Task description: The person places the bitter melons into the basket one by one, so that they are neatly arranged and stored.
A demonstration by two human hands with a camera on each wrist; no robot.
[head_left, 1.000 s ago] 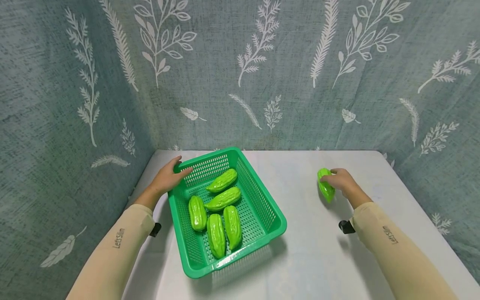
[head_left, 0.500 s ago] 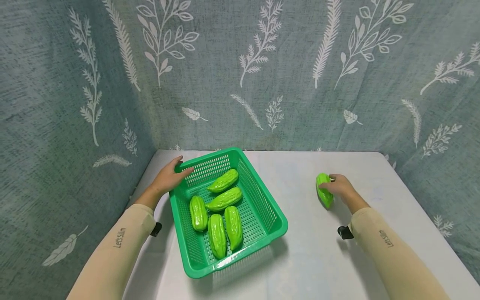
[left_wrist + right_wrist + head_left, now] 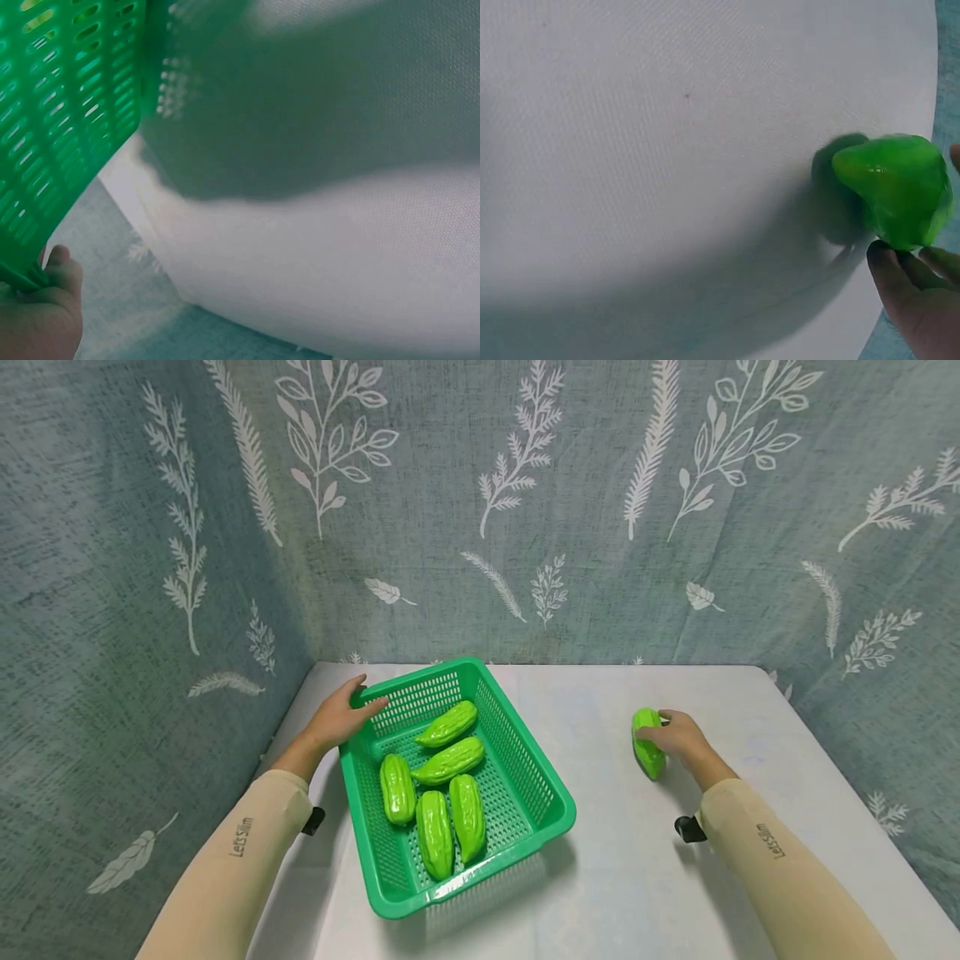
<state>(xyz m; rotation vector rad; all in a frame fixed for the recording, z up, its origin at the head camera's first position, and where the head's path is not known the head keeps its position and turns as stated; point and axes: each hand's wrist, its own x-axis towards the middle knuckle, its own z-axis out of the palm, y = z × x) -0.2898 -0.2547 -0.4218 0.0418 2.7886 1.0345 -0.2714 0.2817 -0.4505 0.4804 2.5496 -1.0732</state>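
Closest to me are my 2 pale sleeves (image 3: 217, 877) with printed words on them, and 2 little black clips (image 3: 313, 821), 1 by each wrist. Below is the white tabletop (image 3: 600, 877). On my left sits 1 green basket (image 3: 510, 747), turned at a slant. It has 5 bitter gourds (image 3: 435, 835) in it, all lying down: 2 side by side at the near end, 1 by the left wall and 2 farther back.

My 2 hands are well apart. My left hand (image 3: 335, 718) is clamped on the far left corner of the basket, thumb inside the rim and fingers outside. I think a calm hold is best there, because pushing down on the corner could tip the basket.

My right hand (image 3: 678, 735) pinches 1 loose gourd (image 3: 896, 184) between thumb and fingers. It's on the right side, well away from the basket, with its pointy end toward me. I can't tell if it touches the tabletop. That makes 6 gourds in all. The skin is shiny, so it may be slippery. I should squeeze the fat part snugly, not the tip, and lift it straight up so it doesn't twist or roll.

Behind everything hangs gray-green cloth (image 3: 442, 610) with white leaves on it.
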